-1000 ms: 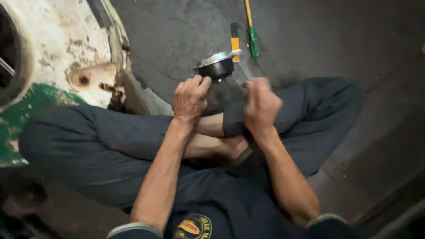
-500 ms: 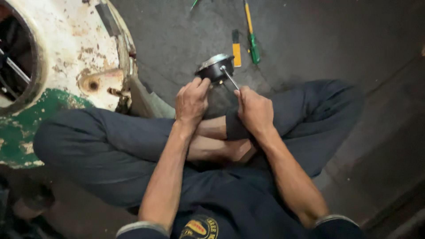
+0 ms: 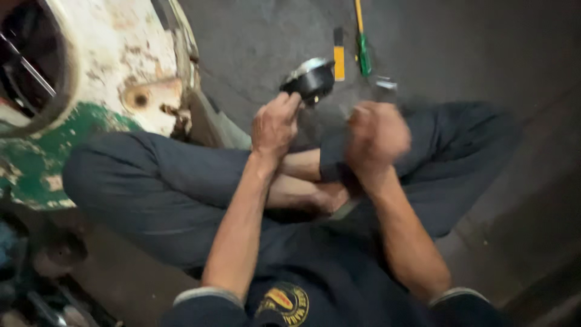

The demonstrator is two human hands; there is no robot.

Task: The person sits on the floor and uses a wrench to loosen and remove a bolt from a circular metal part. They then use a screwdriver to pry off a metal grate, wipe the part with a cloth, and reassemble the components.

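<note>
The round black cup-shaped part (image 3: 310,79), with its silvery rim on top, sits up off the concrete floor (image 3: 472,66), pinched at its near edge by the left hand (image 3: 275,124). The fingertips curl around the lower side, thumb side tucked in, so it's a fingertip grip and not a full fist. It looks like a small metal housing of some kind, so I'd guess stiff, fairly light for one hand, and not fragile, though the smooth rim could be a bit slippery if there's grease on it. The best place to grab it seems to be right where it's held, around the black body below the rim.

The right hand (image 3: 376,134) is just beside it, blurred from motion. It looks closed, with something grey and metallic (image 3: 385,89) poking out above the knuckles, but honestly I can't tell what it is or how tight the hold is.

Both hands hover over the person's crossed legs in dark trousers. On the floor just past the part lie a yellow-and-black flat tool (image 3: 339,54) and a green-handled screwdriver (image 3: 362,42), side by side. Off to the left there's a big worn white-and-green rusty machine body (image 3: 103,79), close against the knee.
</note>
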